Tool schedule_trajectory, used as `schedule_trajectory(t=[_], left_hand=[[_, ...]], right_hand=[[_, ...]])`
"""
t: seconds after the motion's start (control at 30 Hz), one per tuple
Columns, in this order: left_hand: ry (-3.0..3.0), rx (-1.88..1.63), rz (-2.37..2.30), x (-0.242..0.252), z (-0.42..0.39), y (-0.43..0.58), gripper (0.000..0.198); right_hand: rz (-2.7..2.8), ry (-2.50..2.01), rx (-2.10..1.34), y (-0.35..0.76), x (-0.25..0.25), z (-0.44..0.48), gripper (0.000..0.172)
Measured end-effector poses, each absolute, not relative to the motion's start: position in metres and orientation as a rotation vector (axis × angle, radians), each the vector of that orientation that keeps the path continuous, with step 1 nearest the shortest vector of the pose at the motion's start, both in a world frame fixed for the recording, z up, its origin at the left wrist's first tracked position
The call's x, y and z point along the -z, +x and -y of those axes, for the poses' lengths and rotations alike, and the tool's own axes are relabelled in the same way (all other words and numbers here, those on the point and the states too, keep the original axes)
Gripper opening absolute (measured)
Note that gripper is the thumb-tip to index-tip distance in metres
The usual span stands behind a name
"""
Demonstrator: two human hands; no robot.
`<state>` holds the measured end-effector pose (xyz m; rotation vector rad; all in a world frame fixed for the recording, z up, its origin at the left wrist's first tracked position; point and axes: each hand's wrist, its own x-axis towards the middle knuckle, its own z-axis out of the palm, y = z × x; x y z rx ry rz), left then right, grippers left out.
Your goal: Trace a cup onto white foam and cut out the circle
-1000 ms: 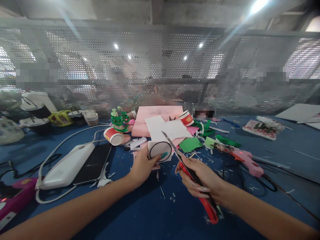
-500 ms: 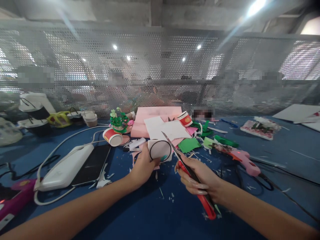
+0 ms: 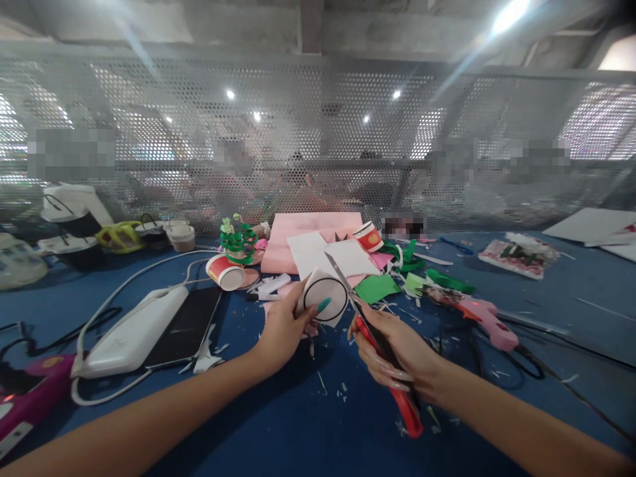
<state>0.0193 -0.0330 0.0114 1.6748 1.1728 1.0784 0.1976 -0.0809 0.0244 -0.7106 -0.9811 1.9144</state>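
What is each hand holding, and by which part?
Left hand: white paper, by its lower left side, thumb across its face. Right hand: scissors, by the handles.

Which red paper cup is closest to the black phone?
The left one, lying on its side just beyond the black phone. The other red paper cup is farther right, by the large pink paper.

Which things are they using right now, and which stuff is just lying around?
In use now:
paper with a black circle, in the left hand
scissors, in the right hand

Seemingly just lying about:
black phone
white power bank
pink glue gun
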Motion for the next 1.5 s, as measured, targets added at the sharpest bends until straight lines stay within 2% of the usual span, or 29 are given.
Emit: schedule_trajectory(t=[0.13, 0.43, 0.73, 1.07, 1.23, 1.5], left_hand=[[1.722, -1.084, -1.193, -0.0117, 0.0329, 0.02, 0.05], [1.824, -1.259, -1.328, -0.0115, 0.0291, 0.0163, 0.04], [1.549, -1.177, -1.178, -0.0081, 0.0289, 0.0179, 0.054], [1.625, -1.072, -1.067, -0.0104, 0.0351, 0.021, 0.045], [1.722, -1.043, -1.111, -0.0077, 0.0327, 0.0206, 0.053], [1.515, -1.128, -1.178, -0.0101, 0.0335, 0.0205, 0.064]], right_hand=[[0.942, -0.743, -1.921, 0.1976, -0.0223, 0.0786, 0.036], [0.965, -0.789, -1.96, 0.1976, -0.0231, 0.0792, 0.037], [0.939, -0.791, -1.976, 0.199, -0.0224, 0.0789, 0.042], [0.936, -0.776, -1.985, 0.1982, -0.0223, 0.0779, 0.044], [0.915, -0.779, -1.993, 0.1972, -0.0216, 0.078, 0.041], [0.979, -0.771, -1.925, 0.1965, -0.0203, 0.0796, 0.038]])
